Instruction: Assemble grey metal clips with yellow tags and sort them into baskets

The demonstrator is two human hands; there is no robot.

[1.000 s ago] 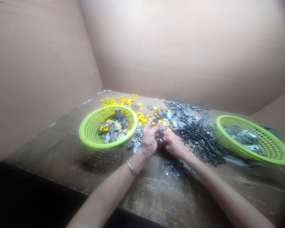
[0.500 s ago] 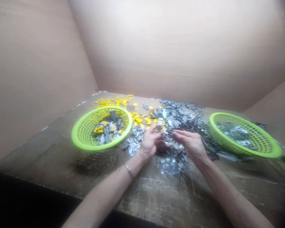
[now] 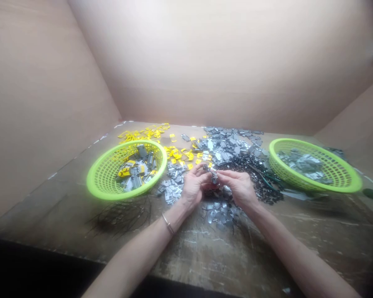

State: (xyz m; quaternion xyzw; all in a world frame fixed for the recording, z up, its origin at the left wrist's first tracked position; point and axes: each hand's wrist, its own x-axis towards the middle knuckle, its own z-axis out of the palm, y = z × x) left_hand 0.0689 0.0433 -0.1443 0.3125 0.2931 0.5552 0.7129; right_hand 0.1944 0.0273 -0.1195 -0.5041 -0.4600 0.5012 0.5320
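Observation:
My left hand (image 3: 194, 184) is closed around a small dark-and-silver part (image 3: 214, 178), with thumb and fingers on its left side. Pinched fingertips of my right hand (image 3: 238, 186) meet the same part from the right; whether they also hold a smaller piece is hidden. Under and around both hands lie loose pieces: grey plates (image 3: 173, 191) to the left, small silvery pieces (image 3: 220, 214) nearer me, and a heap of tiny black parts (image 3: 251, 171) to the right.
A lime-green basket (image 3: 95, 188) at left holds grey and yellow parts. Another green basket (image 3: 357, 186) at right holds grey parts. Yellow frame-like pieces (image 3: 143, 133) and grey plates (image 3: 233, 142) spread behind. Thin dark wires (image 3: 121, 217) lie front left. Board walls (image 3: 205, 62) enclose the table (image 3: 199, 256).
My right hand has moved left, closing the gap, and its fingertips now touch the part in my left hand. The whole view has shifted slightly.

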